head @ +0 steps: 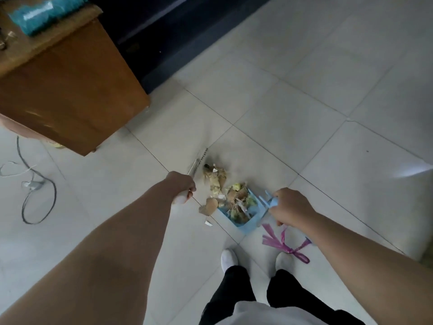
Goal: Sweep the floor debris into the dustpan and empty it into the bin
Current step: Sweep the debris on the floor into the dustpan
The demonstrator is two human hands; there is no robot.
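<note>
A light blue dustpan (248, 225) sits on the pale tiled floor, its mouth facing left and partly filled with brown and yellowish scraps. More debris (214, 178) lies in a loose heap just left of the pan, with a small white chip (208, 223) nearer to me. My left hand (182, 187) grips the white handle of a small brush (198, 161), whose bristle end is behind the heap. My right hand (289, 206) grips the dustpan's blue handle. A purple ribbon (284, 241) hangs under that hand.
A brown wooden cabinet (70, 90) stands at the upper left, a teal cloth (39, 12) on its top. Dark cables (35, 184) loop on the floor at the left. A dark door or threshold (168, 43) runs along the back. My white shoes (229, 258) stand just below the pan.
</note>
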